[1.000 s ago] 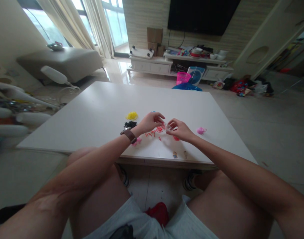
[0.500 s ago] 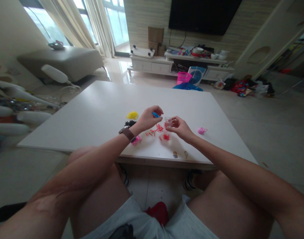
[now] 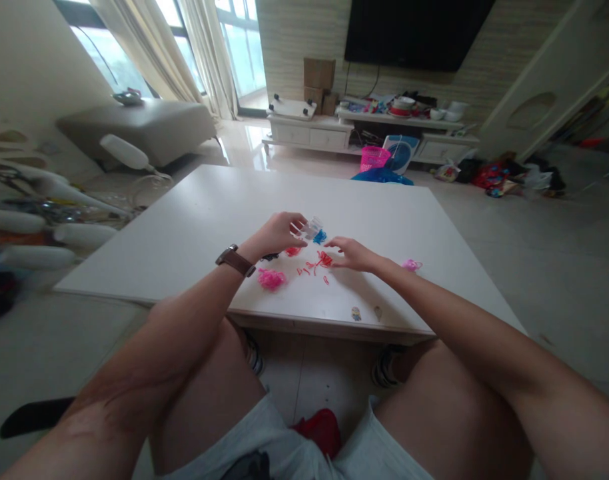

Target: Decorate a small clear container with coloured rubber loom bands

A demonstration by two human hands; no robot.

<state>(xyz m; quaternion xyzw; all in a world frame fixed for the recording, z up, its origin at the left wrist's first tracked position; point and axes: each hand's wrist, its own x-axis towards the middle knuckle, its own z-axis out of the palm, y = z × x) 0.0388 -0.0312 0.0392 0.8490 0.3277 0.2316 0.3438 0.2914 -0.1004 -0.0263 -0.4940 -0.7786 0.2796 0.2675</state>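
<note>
A small clear plastic container (image 3: 312,229) is in my left hand (image 3: 282,230), gripped between fingers and thumb above the white table. A bundle of blue bands (image 3: 319,236) shows at its lower right side; I cannot tell whether it lies inside or behind it. My right hand (image 3: 353,255) is open, thumb and fingers apart, beside a heap of small red bands (image 3: 325,259). Loose red bands (image 3: 307,269) lie left of that heap. Close to my left hand are another red clump (image 3: 293,251), a partly hidden black pile (image 3: 270,257) and a pink pile (image 3: 272,279).
The white table (image 3: 224,200) spreads out before me. A pink-purple bundle (image 3: 412,265) lies to the right. Near the front edge are a small cartoon figure piece (image 3: 356,313) and another small flat piece (image 3: 378,313). Beyond the table stands a pink basket (image 3: 374,158).
The clear container has passed from my right hand to my left, moving left. My right hand has opened and lowered toward the red heap. The yellow pile is now hidden.
</note>
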